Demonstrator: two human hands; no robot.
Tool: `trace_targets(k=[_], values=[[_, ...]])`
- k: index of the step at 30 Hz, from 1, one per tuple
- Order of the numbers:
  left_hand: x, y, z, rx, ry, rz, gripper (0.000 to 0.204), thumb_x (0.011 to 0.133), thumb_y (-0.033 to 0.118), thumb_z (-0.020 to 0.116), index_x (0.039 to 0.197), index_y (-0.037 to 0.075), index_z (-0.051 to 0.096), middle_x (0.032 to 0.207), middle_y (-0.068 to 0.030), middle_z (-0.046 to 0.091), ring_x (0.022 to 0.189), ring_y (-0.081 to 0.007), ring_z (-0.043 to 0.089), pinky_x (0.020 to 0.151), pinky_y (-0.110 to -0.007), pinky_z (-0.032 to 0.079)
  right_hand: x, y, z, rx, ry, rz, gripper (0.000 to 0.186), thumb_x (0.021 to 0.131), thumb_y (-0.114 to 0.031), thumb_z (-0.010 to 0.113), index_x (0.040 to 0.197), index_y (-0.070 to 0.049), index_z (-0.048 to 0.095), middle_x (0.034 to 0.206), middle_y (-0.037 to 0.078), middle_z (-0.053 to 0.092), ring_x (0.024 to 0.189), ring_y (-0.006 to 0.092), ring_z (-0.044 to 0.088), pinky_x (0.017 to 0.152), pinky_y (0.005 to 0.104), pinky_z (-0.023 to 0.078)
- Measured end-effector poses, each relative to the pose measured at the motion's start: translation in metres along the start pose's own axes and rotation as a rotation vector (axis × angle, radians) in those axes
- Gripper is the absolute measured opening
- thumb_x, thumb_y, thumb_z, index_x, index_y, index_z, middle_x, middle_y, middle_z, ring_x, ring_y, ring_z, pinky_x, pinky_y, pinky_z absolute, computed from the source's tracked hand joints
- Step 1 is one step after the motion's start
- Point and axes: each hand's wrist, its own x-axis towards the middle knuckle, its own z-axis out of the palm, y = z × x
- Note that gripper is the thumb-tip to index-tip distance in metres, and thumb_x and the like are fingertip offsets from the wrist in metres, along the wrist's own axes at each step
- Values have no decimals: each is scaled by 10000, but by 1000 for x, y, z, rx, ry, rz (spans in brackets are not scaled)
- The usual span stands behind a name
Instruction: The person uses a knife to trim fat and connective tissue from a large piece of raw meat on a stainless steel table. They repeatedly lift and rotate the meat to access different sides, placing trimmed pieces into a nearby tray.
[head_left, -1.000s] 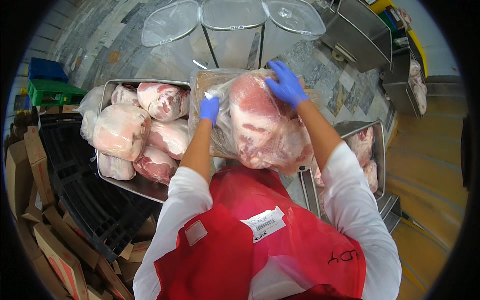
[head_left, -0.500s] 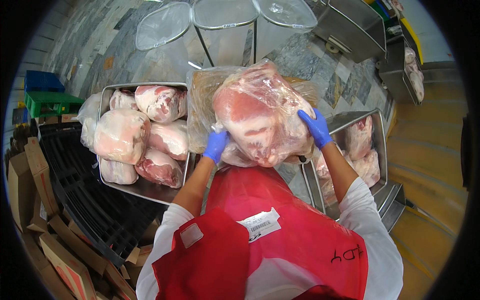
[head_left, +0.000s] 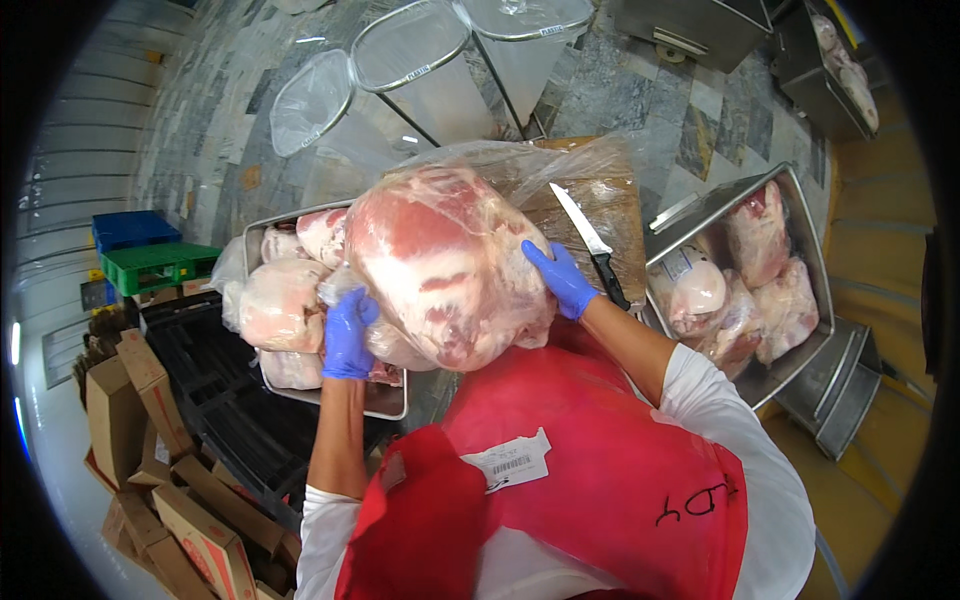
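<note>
A large cut of raw meat (head_left: 430, 265), pink with white fat and partly in clear plastic wrap, is held up between my gloved hands. My left hand (head_left: 349, 335) is closed on bunched plastic at its lower left side. On the right side of the meat, my right hand (head_left: 560, 279) presses with its fingers along the surface. Just beyond that hand a knife (head_left: 583, 225) with a black handle lies on the brown board (head_left: 620, 195). Clear plastic sheet (head_left: 530, 160) spreads over the board behind the meat.
Left of the board stands a metal tub (head_left: 395, 408) of wrapped meat; another metal tub (head_left: 800, 195) with meat is at the right. Several clear bag stands (head_left: 410, 60) are at the back. A black pallet (head_left: 215, 375) and cardboard boxes (head_left: 205, 530) lie at lower left.
Both hands have moved the meat left, off the middle of the board and toward the left tub. The knife on the board is now uncovered. The view has also shifted.
</note>
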Motion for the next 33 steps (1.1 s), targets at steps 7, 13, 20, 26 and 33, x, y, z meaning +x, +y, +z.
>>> trace_targets(k=[7, 13, 20, 26, 33], values=[[-20, 102, 171, -344, -381, -116, 203, 992, 160, 562, 792, 156, 533, 676, 25, 481, 622, -102, 495, 593, -249, 427, -1, -58, 6, 14, -512, -313, 573, 1024, -392, 565, 1440, -4, 498, 1403, 132, 564, 1297, 189, 507, 1112, 349, 400], [-4, 83, 76, -235, -214, -8, 161, 1021, 196, 489, 956, 104, 605, 875, -15, 595, 783, -150, 594, 778, -316, 540, 27, -113, -24, -485, -169, -505, 689, 904, -446, 718, 1425, -41, 519, 1368, 112, 585, 1260, 210, 542, 1101, 347, 404], [-38, -60, -209, -419, 443, -42, 198, 988, 182, 491, 1039, 74, 650, 927, -86, 649, 930, -283, 658, 925, -446, 541, 58, -113, -35, -138, -236, -295, 513, 1010, -391, 564, 1393, -50, 572, 1363, 71, 608, 1235, 180, 563, 1066, 331, 437], [-19, -60, -190, 743, 347, 609, 358, 1045, 132, 464, 1326, -70, 555, 1225, -142, 669, 1085, -243, 619, 975, -371, 473, 45, -69, -46, 160, -122, -75, 631, 1013, -549, 489, 1468, -112, 493, 1432, 77, 567, 1294, 222, 547, 1099, 395, 437], [108, -55, -34, 1048, -15, 1093, 449, 1025, 118, 439, 1469, 53, 466, 1498, -190, 483, 1278, -329, 548, 1046, -390, 458, 8, 1, -42, 147, 128, 119, 825, 943, -669, 513, 1528, -103, 379, 1486, 138, 493, 1279, 314, 550, 1093, 433, 436]])
